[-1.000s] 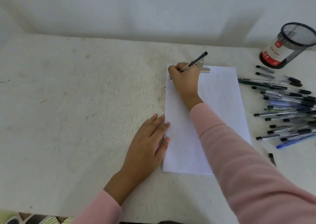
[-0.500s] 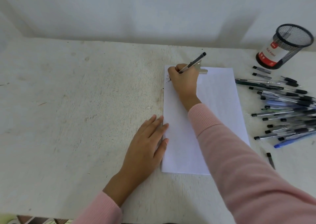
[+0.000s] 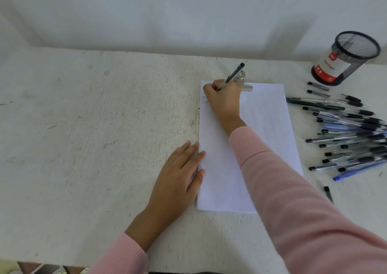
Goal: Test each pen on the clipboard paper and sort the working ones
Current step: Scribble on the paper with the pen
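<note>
White paper (image 3: 261, 127) on the clipboard lies right of the table's (image 3: 83, 148) middle, with its metal clip (image 3: 244, 85) toward the far edge. In the head view the right hand (image 3: 225, 100) pinches the pen (image 3: 232, 76) in a writing grip at the sheet's far-left corner. Over the last second it has crept slightly toward the near edge. Three short rows of marks now show beside the knuckles, so this pen seems to leave ink and likely counts as working. The left hand (image 3: 178, 179) stays flat, fingers straight, pressing the sheet's left edge. A pile of pens (image 3: 351, 135) crowds the table's right edge and a mesh cup (image 3: 347, 58) stands at the far-right corner. Bare tabletop shows across the left half, the roomier side for moving.
</note>
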